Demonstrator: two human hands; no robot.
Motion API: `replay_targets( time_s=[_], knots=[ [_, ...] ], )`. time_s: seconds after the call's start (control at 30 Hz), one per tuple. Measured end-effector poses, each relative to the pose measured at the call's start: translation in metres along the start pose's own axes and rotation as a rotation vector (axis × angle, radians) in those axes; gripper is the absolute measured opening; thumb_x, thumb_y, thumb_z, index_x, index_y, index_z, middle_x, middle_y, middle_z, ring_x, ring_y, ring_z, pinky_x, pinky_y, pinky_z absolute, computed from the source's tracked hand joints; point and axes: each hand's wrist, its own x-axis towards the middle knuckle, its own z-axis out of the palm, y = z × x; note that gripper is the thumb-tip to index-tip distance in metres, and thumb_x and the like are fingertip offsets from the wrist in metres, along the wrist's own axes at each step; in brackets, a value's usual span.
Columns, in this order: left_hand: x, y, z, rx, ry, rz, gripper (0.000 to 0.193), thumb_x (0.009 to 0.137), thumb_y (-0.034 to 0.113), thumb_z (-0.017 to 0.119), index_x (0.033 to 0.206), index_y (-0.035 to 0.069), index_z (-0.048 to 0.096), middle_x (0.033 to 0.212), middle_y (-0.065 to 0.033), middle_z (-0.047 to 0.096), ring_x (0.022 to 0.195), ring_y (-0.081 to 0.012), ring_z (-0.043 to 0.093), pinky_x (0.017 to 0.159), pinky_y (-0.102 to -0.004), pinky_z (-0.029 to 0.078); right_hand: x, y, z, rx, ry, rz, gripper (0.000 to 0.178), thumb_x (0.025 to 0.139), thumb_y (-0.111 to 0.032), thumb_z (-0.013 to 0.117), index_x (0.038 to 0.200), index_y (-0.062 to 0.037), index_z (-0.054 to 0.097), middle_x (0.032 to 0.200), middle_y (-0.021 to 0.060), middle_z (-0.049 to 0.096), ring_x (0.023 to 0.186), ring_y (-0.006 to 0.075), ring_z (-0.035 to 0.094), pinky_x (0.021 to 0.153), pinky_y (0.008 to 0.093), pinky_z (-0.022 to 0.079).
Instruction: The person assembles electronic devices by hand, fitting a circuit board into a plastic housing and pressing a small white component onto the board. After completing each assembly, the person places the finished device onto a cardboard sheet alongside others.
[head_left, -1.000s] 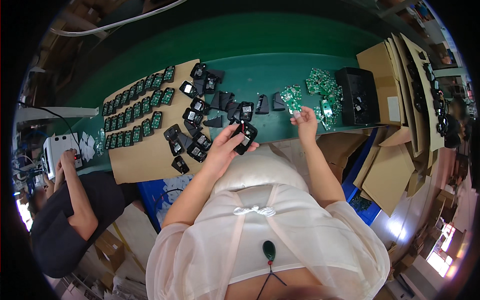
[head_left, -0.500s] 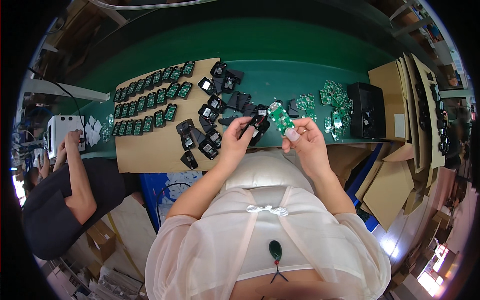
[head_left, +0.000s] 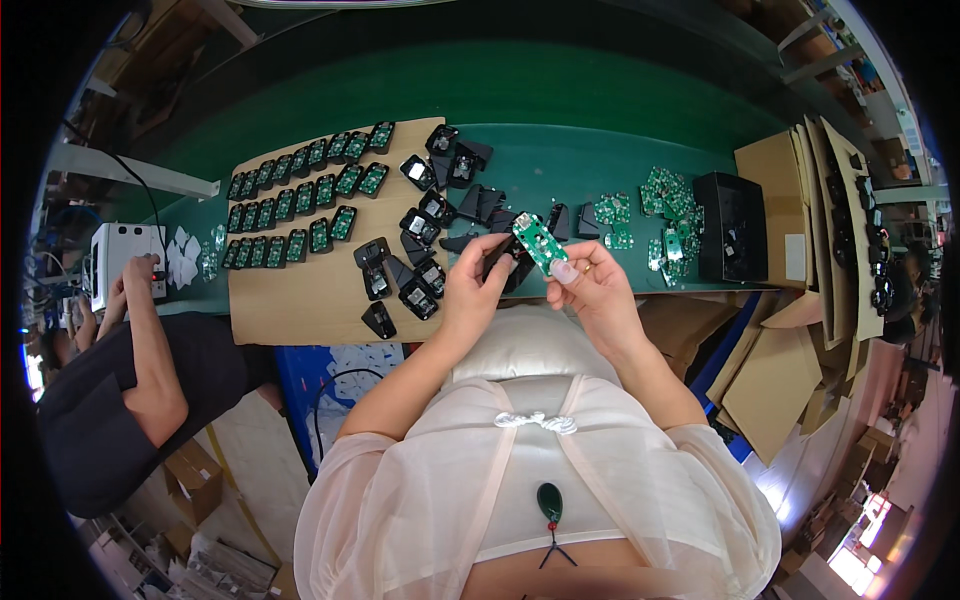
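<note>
A: Head view. State of each grip?
B: Left hand (head_left: 475,287) holds a black case (head_left: 518,273), partly hidden. Right hand (head_left: 600,297) pinches a green circuit board (head_left: 536,240) near its lower end; the board is tilted in front of the case. Contact between the two: cannot tell.
A: Surroundings?
B: Loose boards (head_left: 670,192) lie rightward on the green table (head_left: 550,150); filled cases (head_left: 284,206) stand in rows on a cardboard sheet (head_left: 290,318), leftward.
A: Handling, in your judgement?
B: Grip the board by its edges, thumb off the parts; steady the case.
</note>
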Motion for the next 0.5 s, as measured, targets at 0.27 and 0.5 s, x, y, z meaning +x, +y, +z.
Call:
replay_targets(
  time_s=[0.27,0.5],
  knots=[
    [-0.002,-0.001,-0.001,-0.018,0.0,-0.012,0.025,0.083,0.001,0.052,0.108,-0.003,0.049,0.095,-0.0052,0.057,0.082,-0.0071,0.053,0.07,-0.0189,0.042,-0.001,0.009,-0.001,-0.062,0.011,0.03,0.013,0.084,-0.007,0.055,0.094,-0.0032,0.046,0.075,0.0053,0.057,0.062,0.011,0.055,0.056,0.0232,0.045],
    [-0.01,0.02,0.001,-0.24,-0.092,-0.278,0.027,0.084,0.011,0.054,0.108,-0.002,0.049,0.094,-0.0039,0.057,0.077,-0.0049,0.053,0.057,-0.0192,0.046,0.0,0.022,-0.007,-0.193,0.011,-0.016,0.014,0.083,-0.007,0.055,0.091,-0.0023,0.045,0.073,0.0057,0.056,0.061,0.0112,0.055,0.054,0.0229,0.045]
  ],
)
